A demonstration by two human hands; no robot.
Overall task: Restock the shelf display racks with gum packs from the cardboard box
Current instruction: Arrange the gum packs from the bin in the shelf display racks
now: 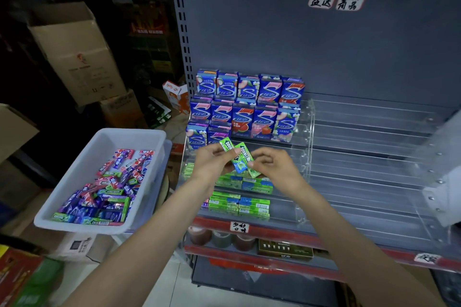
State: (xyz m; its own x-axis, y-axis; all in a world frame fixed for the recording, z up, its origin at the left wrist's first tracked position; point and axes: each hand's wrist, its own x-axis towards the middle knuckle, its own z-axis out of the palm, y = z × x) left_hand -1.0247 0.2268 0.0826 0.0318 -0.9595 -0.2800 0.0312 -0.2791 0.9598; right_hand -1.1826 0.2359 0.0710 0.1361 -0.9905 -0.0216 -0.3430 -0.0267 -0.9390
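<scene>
1. Two green gum packs [238, 154] are held in front of the clear display rack [309, 137], pinched by the left hand [212, 164] and steadied at their lower ends by the curled fingers of the right hand [270, 166].
2. The stock is seen not in a cardboard box but in a white plastic bin [82, 169] to the left, where loose gum packs [109, 192] are heaped.
3. The placing step is judged to be in hand; green rows [239, 203] are already filled below.
4. Next, the packs would need to be squared up and laid flat on a matching green row.
</scene>
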